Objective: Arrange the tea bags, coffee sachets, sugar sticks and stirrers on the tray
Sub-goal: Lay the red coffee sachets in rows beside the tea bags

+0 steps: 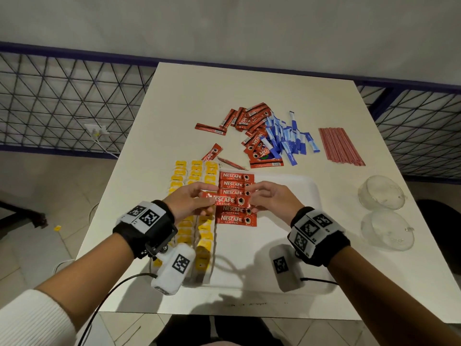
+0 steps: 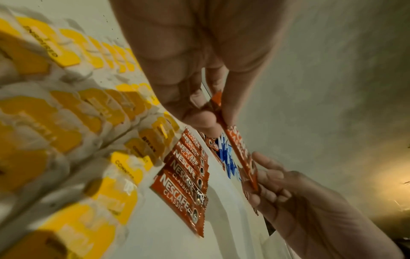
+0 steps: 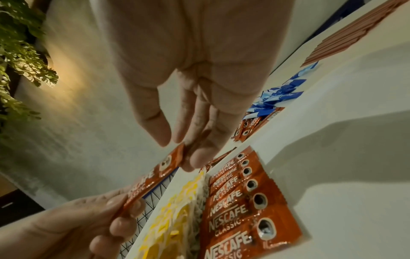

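Nescafé Classic sachet [image 1: 230, 200], pinched at its ends by left hand [image 1: 190, 199] and right hand [image 1: 270, 198], was held flat above the red sachet column [image 1: 237, 219] on the white tray [image 1: 294, 196], seemingly to lay it square beside yellow tea bags [image 1: 193, 171]. Sugar sticks [image 1: 287, 136] and stirrers [image 1: 340, 146] lay beyond, unsorted.

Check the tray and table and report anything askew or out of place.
One yellow tea bag tag lies on the floor left of the table, away from the rows on the tray. Loose coffee sachets and blue sugar sticks lie jumbled together, unsorted. The stirrers lie neatly.
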{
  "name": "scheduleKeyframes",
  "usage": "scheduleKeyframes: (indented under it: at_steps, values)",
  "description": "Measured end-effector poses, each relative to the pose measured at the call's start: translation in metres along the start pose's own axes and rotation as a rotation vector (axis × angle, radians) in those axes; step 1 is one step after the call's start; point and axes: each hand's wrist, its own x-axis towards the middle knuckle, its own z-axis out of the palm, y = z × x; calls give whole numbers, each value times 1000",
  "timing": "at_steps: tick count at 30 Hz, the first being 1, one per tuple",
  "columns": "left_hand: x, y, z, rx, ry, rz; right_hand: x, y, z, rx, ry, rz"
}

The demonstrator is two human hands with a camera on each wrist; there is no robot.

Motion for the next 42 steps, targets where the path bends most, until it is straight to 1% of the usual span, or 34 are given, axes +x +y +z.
scheduleKeyframes:
  at_steps: [6,14,19,23,27,32,42]
  values:
    - [4,-3,2,5,34,21,4,4,4,-14,-73,47]
    - [4,-12,9,317,-27,34,-4,29,-3,83,-50,173]
    - [2,-14,4,454,39,67,-13,44,-12,47,-15,218]
    - [3,-17,-1,533,97,82,-17,55,-6,37,32,267]
    - [0,-20,-4,510,128,93,-17,62,5,-14,95,328]
    - [-3,-22,-7,493,109,93,-15,58,13,-151,167,385]
    - [-9,-23,-18,504,63,71,-4,56,20,-207,252,469]
